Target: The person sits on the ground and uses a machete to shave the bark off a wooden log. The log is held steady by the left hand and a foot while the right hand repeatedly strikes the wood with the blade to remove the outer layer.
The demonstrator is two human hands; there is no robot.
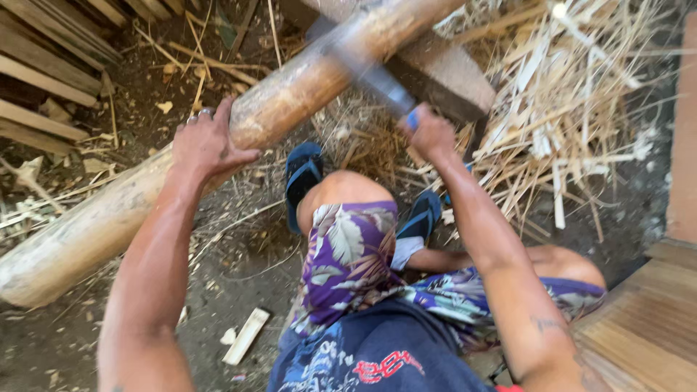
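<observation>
A long thick bamboo pole (290, 94) slants from the lower left up to the top centre, its upper part resting on a stone block (450, 72). My left hand (207, 141), with rings on two fingers, presses on the pole's side near its middle. A blurred chopping knife (363, 69) with a blue handle is gripped by my right hand (430, 134), and its blade lies against the pole's upper part. I sit on the ground with my knees bent, wearing flowered shorts and blue sandals (303, 174).
A heap of pale bamboo strips and shavings (573, 109) lies at the right. Wooden planks (43, 65) are stacked at the upper left. A flat board (653, 319) sits at the lower right. A small wood offcut (245, 335) lies on the dirt.
</observation>
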